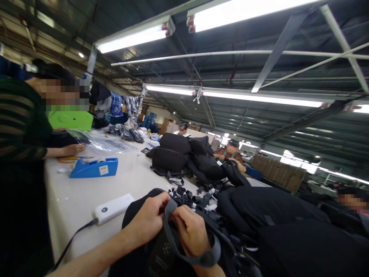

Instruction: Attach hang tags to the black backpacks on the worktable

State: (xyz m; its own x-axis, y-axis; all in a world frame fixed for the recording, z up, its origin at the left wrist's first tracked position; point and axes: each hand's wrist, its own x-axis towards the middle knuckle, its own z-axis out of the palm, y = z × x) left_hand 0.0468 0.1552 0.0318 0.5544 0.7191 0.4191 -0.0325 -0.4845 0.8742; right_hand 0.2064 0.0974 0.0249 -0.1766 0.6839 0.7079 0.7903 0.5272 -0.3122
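Note:
Both my hands work on a black backpack (138, 215) lying at the near edge of a long white table (72, 200). My left hand (150, 219) is closed, pinching a dark grey webbing strap (170, 234) near its upper end. My right hand (191, 232) is closed around the same strap, which loops down and round below its fingers. Just beyond my hands lies a heap of small black plastic buckles (191, 196).
A white power bank (113, 208) with a black cable lies left of my hands, a blue tape dispenser (93, 167) farther back. More black backpacks (184, 157) are piled mid-table and at right. A person in a striped sleeve (20, 123) stands at left; other workers sit beyond.

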